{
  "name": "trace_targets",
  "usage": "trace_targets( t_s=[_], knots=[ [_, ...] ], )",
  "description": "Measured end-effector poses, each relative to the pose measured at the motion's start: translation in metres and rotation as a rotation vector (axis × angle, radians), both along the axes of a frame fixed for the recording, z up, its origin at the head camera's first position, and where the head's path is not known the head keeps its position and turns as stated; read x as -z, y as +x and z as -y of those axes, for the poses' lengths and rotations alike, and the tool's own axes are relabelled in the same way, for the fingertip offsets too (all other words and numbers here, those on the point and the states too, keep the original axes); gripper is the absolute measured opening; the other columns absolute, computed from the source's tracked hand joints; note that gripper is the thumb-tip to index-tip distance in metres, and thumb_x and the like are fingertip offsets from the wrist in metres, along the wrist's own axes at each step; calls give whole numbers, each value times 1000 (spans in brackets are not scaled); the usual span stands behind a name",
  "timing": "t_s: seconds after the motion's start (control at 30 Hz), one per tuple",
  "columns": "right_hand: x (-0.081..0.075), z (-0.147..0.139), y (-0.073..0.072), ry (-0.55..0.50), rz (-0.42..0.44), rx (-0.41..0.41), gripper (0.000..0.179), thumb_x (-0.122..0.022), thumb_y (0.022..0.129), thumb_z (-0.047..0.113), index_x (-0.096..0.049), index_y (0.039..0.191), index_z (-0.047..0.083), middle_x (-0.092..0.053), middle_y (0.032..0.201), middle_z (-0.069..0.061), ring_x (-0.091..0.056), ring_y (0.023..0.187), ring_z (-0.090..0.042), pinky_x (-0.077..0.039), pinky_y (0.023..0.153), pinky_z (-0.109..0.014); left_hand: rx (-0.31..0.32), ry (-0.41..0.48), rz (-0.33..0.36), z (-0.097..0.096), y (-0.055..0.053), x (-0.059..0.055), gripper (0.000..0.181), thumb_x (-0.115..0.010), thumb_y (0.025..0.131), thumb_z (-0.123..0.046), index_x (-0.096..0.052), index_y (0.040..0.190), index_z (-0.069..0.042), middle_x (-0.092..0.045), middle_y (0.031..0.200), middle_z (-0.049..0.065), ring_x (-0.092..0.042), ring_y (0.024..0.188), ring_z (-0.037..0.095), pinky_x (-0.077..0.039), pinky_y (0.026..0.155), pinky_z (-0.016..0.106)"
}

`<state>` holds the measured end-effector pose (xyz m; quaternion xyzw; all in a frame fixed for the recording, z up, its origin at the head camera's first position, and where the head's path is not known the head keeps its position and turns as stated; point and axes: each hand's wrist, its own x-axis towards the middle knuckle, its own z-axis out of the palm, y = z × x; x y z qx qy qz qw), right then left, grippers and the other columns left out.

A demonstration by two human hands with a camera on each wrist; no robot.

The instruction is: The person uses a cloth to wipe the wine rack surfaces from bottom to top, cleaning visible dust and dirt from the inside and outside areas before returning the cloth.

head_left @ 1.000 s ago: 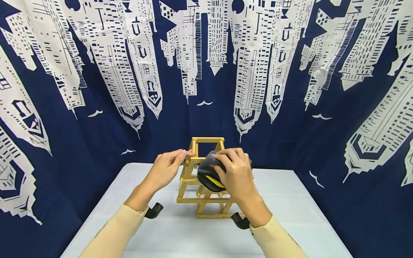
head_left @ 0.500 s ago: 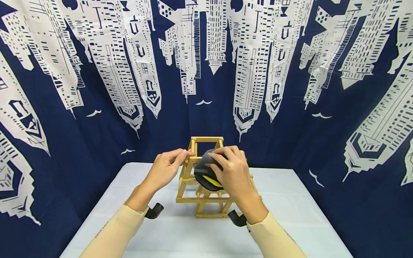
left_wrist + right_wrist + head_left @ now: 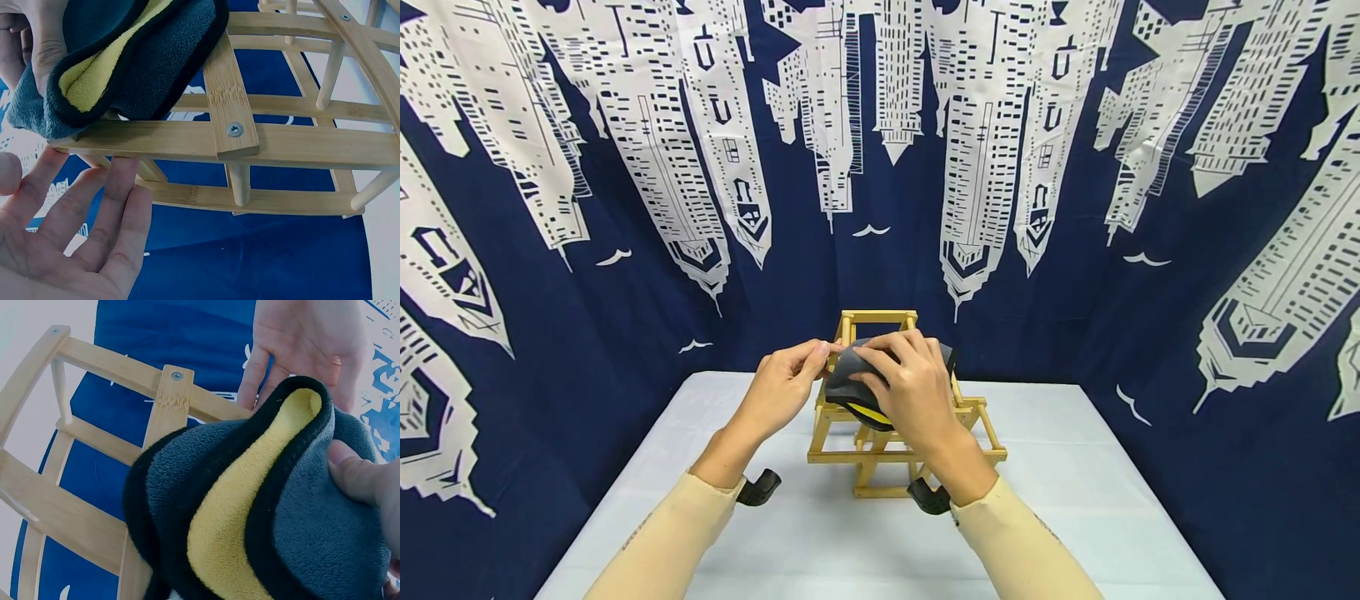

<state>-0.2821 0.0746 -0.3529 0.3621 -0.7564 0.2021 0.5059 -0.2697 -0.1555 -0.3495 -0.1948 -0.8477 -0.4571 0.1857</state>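
Observation:
A folded grey-blue microfiber cloth (image 3: 848, 382) with a yellow inner side and black edging lies over the upper bar of a small wooden rack (image 3: 868, 457). My right hand (image 3: 912, 396) grips the cloth from above, thumb on its near face in the right wrist view. In the left wrist view the cloth (image 3: 169, 69) covers the left end of the top bar (image 3: 156, 139). My left hand (image 3: 781, 390) is at that same corner. Its extended fingers (image 3: 115, 206) touch the bar from below, and its palm (image 3: 312, 331) shows in the right wrist view.
The rack stands on a table with a pale cloth (image 3: 752, 550). Behind hangs a navy curtain (image 3: 805, 308) printed with white buildings. Black wrist mounts (image 3: 758, 488) jut from under both wrists. The rack's lower tier (image 3: 985, 412) sticks out to the right.
My right hand has slid the cloth leftward along the rack's upper bar, up to the left hand's fingertips. The left hand has stayed almost in place. The head view has shifted slightly.

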Motion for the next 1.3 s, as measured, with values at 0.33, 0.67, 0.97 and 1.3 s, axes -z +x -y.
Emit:
trace_targets(
  t_s=[0.33, 0.67, 0.97, 1.3],
  knots=[
    [7, -25, 7, -99, -39, -24, 32, -101, 89, 18, -89, 117, 9, -86, 115, -9, -76, 107, -33, -54, 86, -48, 10, 33, 30, -2, 1, 7, 35, -58, 124, -40, -83, 144, -25, -82, 150, 2, -84, 124, 31, -66, 113, 60],
    [21, -70, 16, -322, -28, -144, 31, -98, 86, -2, -88, 116, 1, -85, 111, -17, -76, 99, -39, -48, 90, -38, -60, 81, -105, -16, 0, 20, 35, -90, 105, -23, -85, 139, -21, -81, 150, 8, -87, 112, 29, -72, 101, 48],
    [40, -117, 24, -426, 32, -73, 35, -99, 82, -8, -89, 114, -2, -86, 109, -20, -75, 100, -38, -48, 105, -18, -157, 53, -318, -40, -6, 21, 41, -105, 88, -14, -83, 122, -9, -87, 118, 12, -89, 94, 31, -75, 89, 48],
    [60, -153, 25, -453, 69, -6, 38, -99, 78, -13, -88, 113, -4, -85, 110, -22, -76, 108, -31, -49, 111, -12, -176, 69, -373, -43, -5, 17, 38, -101, 86, 3, -83, 118, -2, -87, 123, 21, -89, 96, 35, -75, 84, 45]
  ],
)
